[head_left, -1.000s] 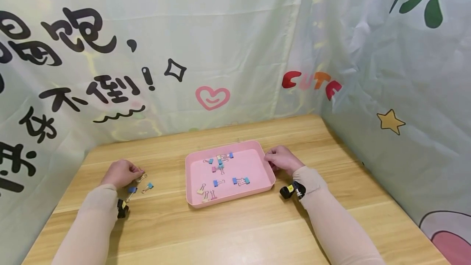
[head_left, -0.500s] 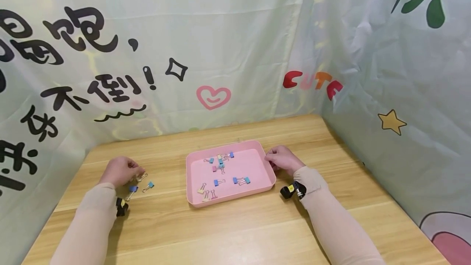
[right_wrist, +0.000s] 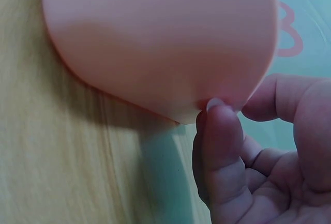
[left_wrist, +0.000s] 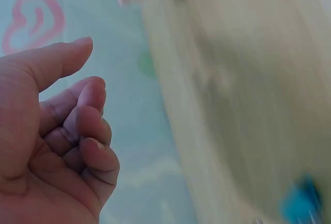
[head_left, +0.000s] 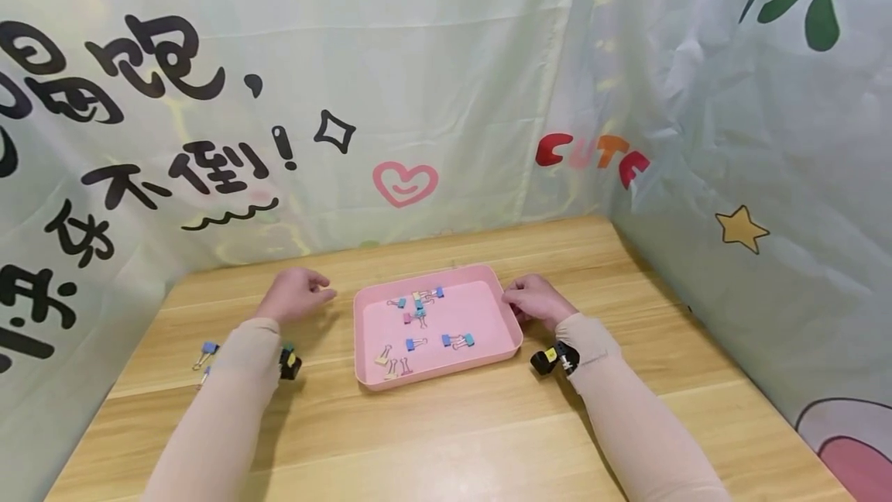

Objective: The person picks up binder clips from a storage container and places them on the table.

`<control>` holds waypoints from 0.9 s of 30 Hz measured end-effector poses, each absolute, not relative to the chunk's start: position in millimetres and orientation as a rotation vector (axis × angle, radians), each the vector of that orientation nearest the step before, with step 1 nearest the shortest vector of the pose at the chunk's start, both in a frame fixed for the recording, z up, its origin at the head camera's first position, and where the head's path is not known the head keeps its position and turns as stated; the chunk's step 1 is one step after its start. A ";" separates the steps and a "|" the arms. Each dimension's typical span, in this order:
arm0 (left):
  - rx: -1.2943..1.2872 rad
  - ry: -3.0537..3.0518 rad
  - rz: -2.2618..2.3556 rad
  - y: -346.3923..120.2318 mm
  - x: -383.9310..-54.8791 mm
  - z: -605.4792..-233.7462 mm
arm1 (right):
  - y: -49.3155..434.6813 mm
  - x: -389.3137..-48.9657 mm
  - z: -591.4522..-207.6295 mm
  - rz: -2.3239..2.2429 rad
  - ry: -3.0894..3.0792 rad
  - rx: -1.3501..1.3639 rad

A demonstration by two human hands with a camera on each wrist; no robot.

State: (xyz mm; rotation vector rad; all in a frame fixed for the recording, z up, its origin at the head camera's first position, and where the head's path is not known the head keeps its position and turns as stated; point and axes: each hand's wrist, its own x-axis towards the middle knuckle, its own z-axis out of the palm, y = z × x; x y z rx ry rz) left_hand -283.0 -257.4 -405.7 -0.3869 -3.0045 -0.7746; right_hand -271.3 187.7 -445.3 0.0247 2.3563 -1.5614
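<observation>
My left hand [head_left: 296, 294] hovers above the table left of the pink tray [head_left: 481, 316]. In the left wrist view it holds nothing; its fingers are loosely curled, with the thumb apart from them. My right hand [head_left: 536, 300] grips the tray's right end; in the right wrist view, thumb [right_wrist: 223, 136] and index finger lie on either side of the tray's edge [right_wrist: 155, 38]. Several coloured binder clips [head_left: 416, 345] lie scattered inside the tray. A blue binder clip [head_left: 208, 348] rests on the table by my left sleeve, which partly hides another one.
A teal clip, blurred [left_wrist: 302, 203], lies on the wooden table [head_left: 446, 440] below my left hand. Printed cloth [head_left: 453, 99] hangs behind and along the right side. A black wrist camera [head_left: 289, 362] sits on the left wrist, another [head_left: 554, 360] on the right.
My left hand has left the clips on the table and moved right, towards the tray, uncovering a blue clip. My right hand and the tray have stayed in place.
</observation>
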 end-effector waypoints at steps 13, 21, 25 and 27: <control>-0.611 -3.067 -0.843 -143.6 -288.7 -396.7 | 187.9 -273.9 -443.0 -1.570 2.341 0.024; -0.855 -3.147 -0.904 -100.9 -283.6 -416.5 | 188.7 -274.8 -447.2 -1.570 2.348 0.017; -1.003 -3.135 -0.823 -88.8 -279.2 -427.9 | 189.3 -275.1 -448.1 -1.561 2.353 0.021; -1.056 -3.128 -0.787 -84.9 -277.3 -431.6 | 190.0 -275.2 -448.2 -1.559 2.355 0.019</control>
